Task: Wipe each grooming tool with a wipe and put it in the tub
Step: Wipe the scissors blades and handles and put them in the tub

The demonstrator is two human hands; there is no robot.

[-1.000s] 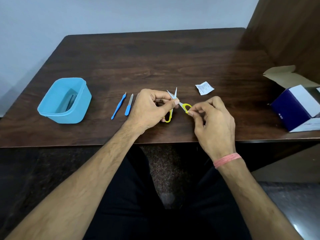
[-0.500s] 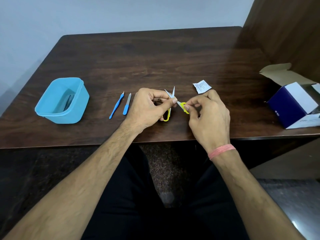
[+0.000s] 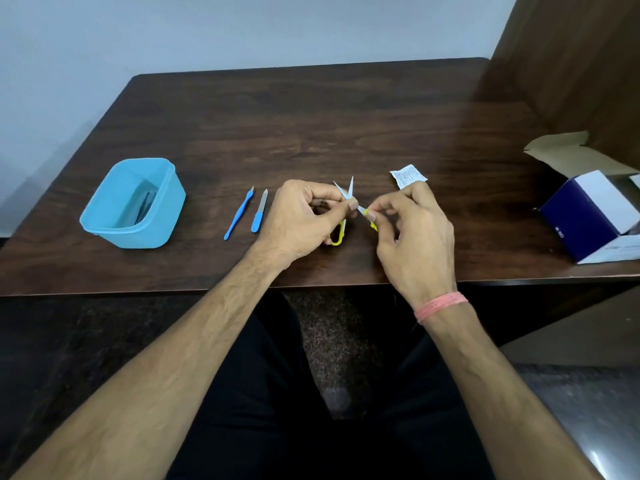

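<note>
A small pair of scissors [image 3: 347,190] with yellow handles is held just above the table [image 3: 311,126], its metal blades spread in a narrow V pointing away from me. My left hand [image 3: 300,216] pinches it near the pivot, with one yellow loop hanging below the fingers. My right hand [image 3: 415,233] pinches the other yellow handle. No wipe shows between the fingers. A light blue tub [image 3: 147,237] stands at the left with dark metal tools inside. Two blue-handled tools lie side by side: a thin pick [image 3: 239,214] and a nail file [image 3: 259,213].
A torn white wipe sachet [image 3: 408,175] lies just beyond my right hand. An open blue and white carton [image 3: 588,216] sits at the table's right edge, next to a brown wooden panel. The table's front edge runs just under my wrists.
My right hand has drawn in towards my left with its scissor handle, so the two handles are nearer each other. The tub and blue tools have not moved.
</note>
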